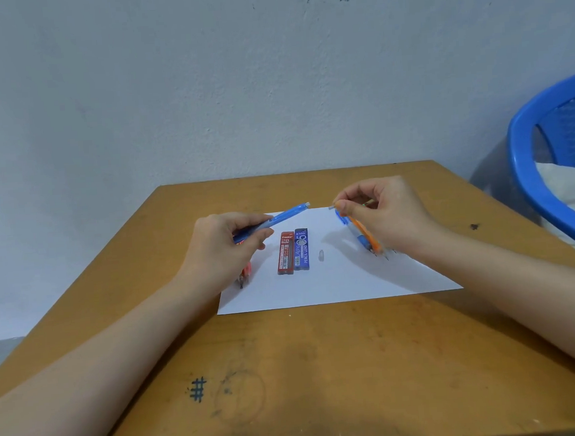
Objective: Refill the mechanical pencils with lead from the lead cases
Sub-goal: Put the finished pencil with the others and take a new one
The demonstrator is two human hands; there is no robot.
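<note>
Head view: the left hand (223,246) curls its grip round the barrel of a light, stiff blue pencil (279,217), held above the worktop (324,368). Red lead case (286,253) and blue lead case (302,249) lie together on the paper (335,282). The right hand (387,210) pinches a small grey piece (332,207). Lead probably snaps easily; handle it softly.
</note>
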